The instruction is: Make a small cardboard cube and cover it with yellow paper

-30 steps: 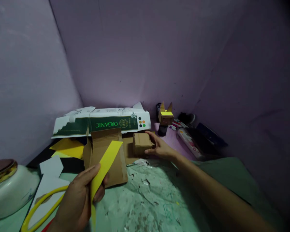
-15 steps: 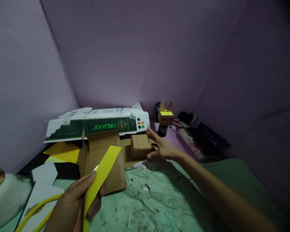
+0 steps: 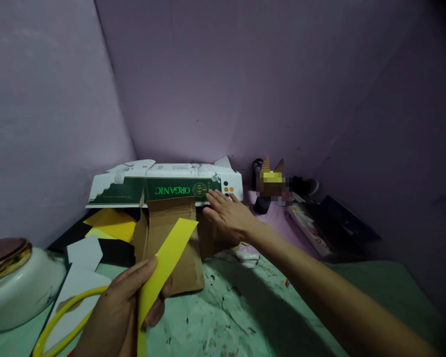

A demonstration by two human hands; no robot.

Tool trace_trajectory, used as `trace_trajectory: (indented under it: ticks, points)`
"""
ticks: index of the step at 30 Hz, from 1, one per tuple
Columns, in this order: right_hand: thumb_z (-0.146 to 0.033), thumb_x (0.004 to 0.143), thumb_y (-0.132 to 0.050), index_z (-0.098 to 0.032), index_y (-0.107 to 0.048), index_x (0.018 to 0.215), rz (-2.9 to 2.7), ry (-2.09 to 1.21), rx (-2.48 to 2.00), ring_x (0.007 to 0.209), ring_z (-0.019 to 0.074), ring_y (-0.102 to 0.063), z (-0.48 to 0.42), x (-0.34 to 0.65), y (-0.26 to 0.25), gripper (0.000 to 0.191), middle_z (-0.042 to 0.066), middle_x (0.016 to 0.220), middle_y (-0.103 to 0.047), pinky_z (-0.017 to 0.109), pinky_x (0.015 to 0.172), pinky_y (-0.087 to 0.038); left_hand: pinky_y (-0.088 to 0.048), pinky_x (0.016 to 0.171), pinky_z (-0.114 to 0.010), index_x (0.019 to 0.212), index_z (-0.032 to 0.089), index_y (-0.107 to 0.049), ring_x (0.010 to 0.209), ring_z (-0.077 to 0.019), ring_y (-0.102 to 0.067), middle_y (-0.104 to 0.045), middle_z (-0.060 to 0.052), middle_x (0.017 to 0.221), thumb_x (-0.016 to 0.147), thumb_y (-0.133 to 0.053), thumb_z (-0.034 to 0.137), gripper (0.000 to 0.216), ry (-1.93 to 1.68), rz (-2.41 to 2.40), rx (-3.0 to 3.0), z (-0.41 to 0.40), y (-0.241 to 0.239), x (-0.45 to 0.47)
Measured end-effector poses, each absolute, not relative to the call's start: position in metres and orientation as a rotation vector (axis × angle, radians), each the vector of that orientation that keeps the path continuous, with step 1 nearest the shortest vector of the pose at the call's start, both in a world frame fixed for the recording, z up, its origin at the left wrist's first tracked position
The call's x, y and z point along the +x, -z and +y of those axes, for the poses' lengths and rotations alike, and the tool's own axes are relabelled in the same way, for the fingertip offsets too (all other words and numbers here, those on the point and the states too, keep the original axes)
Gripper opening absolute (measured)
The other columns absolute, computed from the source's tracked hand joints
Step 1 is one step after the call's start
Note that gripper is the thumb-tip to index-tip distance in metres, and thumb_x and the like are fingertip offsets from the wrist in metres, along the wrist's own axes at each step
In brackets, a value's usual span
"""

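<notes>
My left hand [image 3: 121, 302] is closed on a yellow paper strip [image 3: 171, 253], which slants up and to the right from my fingers. Beside that wrist shows a yellow loop [image 3: 46, 329], like a scissors handle; whether the hand also holds it, I cannot tell. My right hand [image 3: 230, 215] reaches forward with fingers stretched out, over the spot of the small cardboard box, which it mostly hides. Left of it lies an open piece of brown cardboard [image 3: 178, 272], partly behind the strip.
A flattened white-and-green carton [image 3: 178, 191] lies along the back wall. Yellow sheets [image 3: 111, 225] and white card pieces [image 3: 83, 253] lie left, near a white ceramic vessel [image 3: 18, 292]. At the right are a cardboard figure with pointed ears [image 3: 271, 186] and a pencil case [image 3: 308, 230].
My right hand has moved left, from beside the small cardboard box to over it. My left hand keeps the yellow strip. The view has shifted, so things appear slightly farther right.
</notes>
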State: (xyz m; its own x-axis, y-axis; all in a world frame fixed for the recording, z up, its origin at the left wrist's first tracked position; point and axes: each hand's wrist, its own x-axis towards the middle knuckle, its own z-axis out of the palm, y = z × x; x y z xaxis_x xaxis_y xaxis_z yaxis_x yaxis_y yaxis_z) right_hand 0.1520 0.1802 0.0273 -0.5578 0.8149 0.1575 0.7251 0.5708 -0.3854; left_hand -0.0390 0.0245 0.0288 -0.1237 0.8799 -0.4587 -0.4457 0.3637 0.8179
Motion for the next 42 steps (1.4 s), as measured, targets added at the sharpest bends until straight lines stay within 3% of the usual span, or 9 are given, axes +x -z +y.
trace_trajectory:
  ticks: [8, 14, 19, 23, 27, 31, 37, 40, 42]
  points:
    - [-0.058, 0.095, -0.023, -0.008, -0.040, 0.142, -2.644, -0.308, -1.289, 0.138, 0.0348, -0.034, 0.192, 0.138, -0.006, 0.071, 0.021, 0.148, -0.041, 0.056, 0.112, -0.021, -0.032, 0.033, -0.020, 0.058, 0.016, -0.065, 0.032, -0.0064, -0.035, -0.059, -0.004, 0.053, 0.071, -0.068, 0.037, 0.024, -1.233, 1.171, 0.438, 0.019, -0.043, -0.036]
    - [-0.053, 0.095, -0.032, -0.014, -0.028, 0.148, -2.597, -0.297, -1.268, 0.143, 0.0297, -0.025, 0.184, 0.159, -0.034, 0.066, 0.016, 0.154, -0.032, 0.057, 0.115, -0.007, -0.031, 0.031, -0.019, 0.051, 0.015, -0.060, 0.029, -0.0062, -0.037, -0.058, -0.002, 0.046, 0.054, -0.076, 0.038, 0.028, -1.249, 1.213, 0.467, 0.025, -0.040, -0.037]
    - [-0.059, 0.065, -0.073, -0.012, -0.024, 0.148, -2.609, -0.287, -1.276, 0.140, 0.0361, -0.027, 0.172, 0.189, -0.050, 0.108, 0.022, 0.154, -0.027, 0.053, 0.111, -0.025, -0.031, 0.031, -0.017, 0.056, 0.013, -0.059, 0.030, -0.0052, -0.038, -0.060, -0.002, 0.049, 0.059, -0.073, 0.032, 0.023, -1.349, 1.180, 0.510, 0.031, -0.038, -0.042]
    - [-0.060, 0.052, -0.080, -0.009, -0.029, 0.147, -2.622, -0.243, -1.370, 0.135, 0.0426, -0.034, 0.167, 0.182, -0.032, 0.119, 0.027, 0.150, -0.030, 0.052, 0.102, -0.036, -0.031, 0.031, -0.016, 0.059, 0.014, -0.059, 0.030, -0.0057, -0.040, -0.059, -0.001, 0.047, 0.061, -0.073, 0.032, 0.023, -1.372, 1.198, 0.529, 0.032, -0.030, -0.043]
    - [-0.039, 0.048, -0.085, -0.017, -0.040, 0.141, -2.605, -0.131, -1.448, 0.115, 0.0391, -0.052, 0.166, 0.165, -0.015, 0.105, 0.019, 0.130, -0.054, 0.047, 0.090, -0.045, -0.032, 0.031, -0.016, 0.058, 0.012, -0.060, 0.031, -0.0056, -0.040, -0.060, -0.002, 0.046, 0.056, -0.077, 0.036, 0.029, -1.393, 1.202, 0.607, 0.035, -0.024, -0.043]
    - [-0.019, 0.056, -0.078, -0.017, -0.054, 0.127, -2.580, 0.037, -1.444, 0.099, 0.0316, -0.058, 0.175, 0.184, -0.036, 0.075, 0.015, 0.113, -0.062, 0.040, 0.084, -0.046, -0.033, 0.031, -0.016, 0.063, 0.011, -0.063, 0.032, -0.0068, -0.043, -0.060, -0.002, 0.046, 0.054, -0.078, 0.035, 0.029, -1.417, 1.188, 0.562, 0.037, -0.023, -0.045]
    - [-0.030, 0.068, -0.072, -0.007, -0.045, 0.132, -2.394, 0.276, -1.539, 0.110, 0.0431, -0.049, 0.161, 0.251, -0.123, 0.074, 0.025, 0.119, -0.054, 0.055, 0.092, -0.038, -0.038, 0.033, -0.016, 0.066, 0.010, -0.064, 0.037, -0.0094, -0.049, -0.062, -0.004, 0.049, 0.061, -0.070, 0.023, 0.015, -1.538, 1.222, 0.526, 0.035, -0.034, -0.052]
    - [-0.040, 0.059, -0.080, -0.017, -0.043, 0.130, -2.314, 0.028, -1.424, 0.094, 0.0335, -0.060, 0.107, 0.258, -0.137, 0.083, 0.013, 0.111, -0.061, 0.044, 0.079, -0.050, -0.036, 0.032, -0.015, 0.066, 0.011, -0.063, 0.034, -0.0062, -0.042, -0.061, -0.002, 0.050, 0.067, -0.065, 0.024, 0.013, -1.540, 1.208, 0.544, 0.033, -0.040, -0.056]
    - [-0.037, 0.061, -0.079, -0.022, -0.044, 0.126, -2.320, -0.304, -1.316, 0.086, 0.0275, -0.064, 0.061, 0.251, -0.125, 0.075, 0.007, 0.105, -0.064, 0.038, 0.072, -0.054, -0.036, 0.032, -0.015, 0.066, 0.012, -0.063, 0.033, -0.0057, -0.040, -0.062, -0.002, 0.052, 0.069, -0.063, 0.023, 0.012, -1.535, 1.176, 0.601, 0.033, -0.041, -0.056]
